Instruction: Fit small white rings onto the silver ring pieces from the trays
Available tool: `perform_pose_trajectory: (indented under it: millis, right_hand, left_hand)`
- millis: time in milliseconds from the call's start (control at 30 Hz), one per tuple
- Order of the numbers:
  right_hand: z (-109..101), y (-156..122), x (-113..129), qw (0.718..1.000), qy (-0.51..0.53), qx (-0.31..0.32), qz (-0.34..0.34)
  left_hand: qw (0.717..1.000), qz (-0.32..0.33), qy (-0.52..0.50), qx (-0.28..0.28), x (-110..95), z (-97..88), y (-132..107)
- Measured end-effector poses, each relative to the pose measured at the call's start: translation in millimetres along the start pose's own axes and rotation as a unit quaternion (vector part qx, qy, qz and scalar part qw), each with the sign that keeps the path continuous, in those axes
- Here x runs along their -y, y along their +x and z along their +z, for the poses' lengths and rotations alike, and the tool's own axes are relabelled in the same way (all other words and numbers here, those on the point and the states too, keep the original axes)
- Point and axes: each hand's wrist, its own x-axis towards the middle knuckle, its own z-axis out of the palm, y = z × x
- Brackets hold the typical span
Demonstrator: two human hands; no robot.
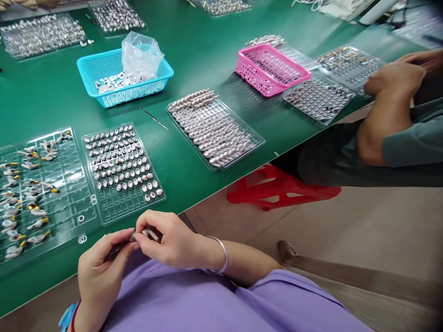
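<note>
Close to the table's front edge, my left hand and my right hand meet fingertip to fingertip. Both pinch a small white earbud piece; a curved white section shows inside my right hand, and the fingers hide the rest. Just beyond them lies a clear tray with rows of small oval earbud shells. To its left, a larger clear tray carries white pieces with yellow ends. Small white rings lie beside my left hand.
A blue basket holds white parts and a plastic bag. A thin metal tool lies near a tray of white stems. Rightward are a pink basket, more trays, a co-worker's arms and a red stool.
</note>
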Motion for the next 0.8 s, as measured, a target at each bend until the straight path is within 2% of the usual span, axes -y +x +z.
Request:
perform_pose_trajectory:
  millis: [133,267,433,567,667,800]
  right_hand:
    - [0,0,0,1.0,-0.008,0.003,-0.025]
    - [-3,1,4,0.999,-0.025,0.031,-0.028]
    - [-10,4,9,0.996,0.018,0.071,0.054]
    - [-14,9,5,0.978,0.13,0.135,0.089]
    - [-11,11,-1,0.958,0.213,0.155,0.114]
    - [-8,13,-4,0.95,0.241,0.154,0.127]
  left_hand:
    - [0.999,0.022,0.021,0.007,-1,-1.4,0]
    - [0.995,0.054,0.076,-0.017,1,-2.1,-6]
    - [0.989,0.079,0.115,-0.046,1,-4.1,-14]
    - [0.983,0.126,0.127,-0.053,-2,-7.0,-17]
    - [0.99,0.111,0.079,-0.047,-3,-7.2,-18]
    - [0.999,0.028,-0.004,-0.026,-5,-5.2,-13]
